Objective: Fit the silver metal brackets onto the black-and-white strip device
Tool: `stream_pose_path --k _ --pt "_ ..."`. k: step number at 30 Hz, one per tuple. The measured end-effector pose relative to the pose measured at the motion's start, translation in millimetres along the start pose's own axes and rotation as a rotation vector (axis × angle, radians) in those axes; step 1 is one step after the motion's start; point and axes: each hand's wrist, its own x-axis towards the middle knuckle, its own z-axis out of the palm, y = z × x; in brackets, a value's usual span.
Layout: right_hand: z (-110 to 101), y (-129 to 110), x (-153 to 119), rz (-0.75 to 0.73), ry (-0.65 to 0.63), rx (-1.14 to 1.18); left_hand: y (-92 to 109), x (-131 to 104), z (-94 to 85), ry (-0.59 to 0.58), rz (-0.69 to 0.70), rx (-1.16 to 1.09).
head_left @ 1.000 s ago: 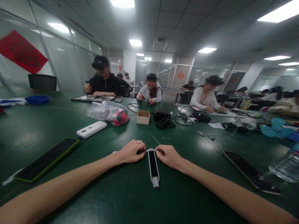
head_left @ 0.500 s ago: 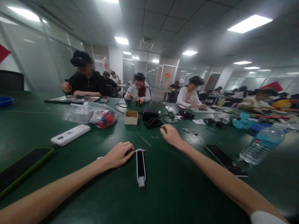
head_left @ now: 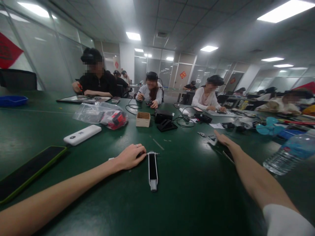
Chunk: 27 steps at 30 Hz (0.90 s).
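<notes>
My left hand (head_left: 133,156) lies on the green table with its fingers curled; what they hold, if anything, is hidden. Its fingertips are at the far end of a slim white device (head_left: 153,170) with a long black face, by a thin crosspiece there. A small white piece (head_left: 111,159) shows beside my left wrist. Over to the right, my right hand (head_left: 226,143) reaches out with fingers extended, beside some small silvery metal parts (head_left: 208,137). Whether it touches them I cannot tell. My right forearm partly covers a dark phone (head_left: 228,156).
A white power bank (head_left: 83,135) and a green-edged phone (head_left: 31,170) lie left. Further back are a bagged red-and-black item (head_left: 114,118), a small box (head_left: 143,119) and black devices (head_left: 164,119). A water bottle (head_left: 285,154) stands right. Several people work across the table.
My right hand has moved right, from near the black devices to the small metal parts, and its arm now covers more of the phone. My left hand stays by the white device. The view has shifted slightly.
</notes>
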Motion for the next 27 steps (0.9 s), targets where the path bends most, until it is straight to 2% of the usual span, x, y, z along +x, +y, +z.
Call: stream_pose_path --k 3,7,14,22,27 --pt "11 -10 14 -0.006 -0.100 0.004 1 0 -0.4 -0.007 -0.002 0.011" --pt "22 -24 21 -0.044 -0.141 0.004 1 0 -0.8 -0.009 -0.002 0.018" --pt "27 -35 15 -0.089 -0.126 -0.023 3 1 -2.4 -0.015 -0.004 0.013" --pt "41 -72 1 -0.223 -0.094 -0.078 0 0 0.8 0.000 0.011 0.008" --pt "42 -74 -8 -0.325 -0.073 -0.101 -1 0 2.7 0.000 0.016 -0.009"
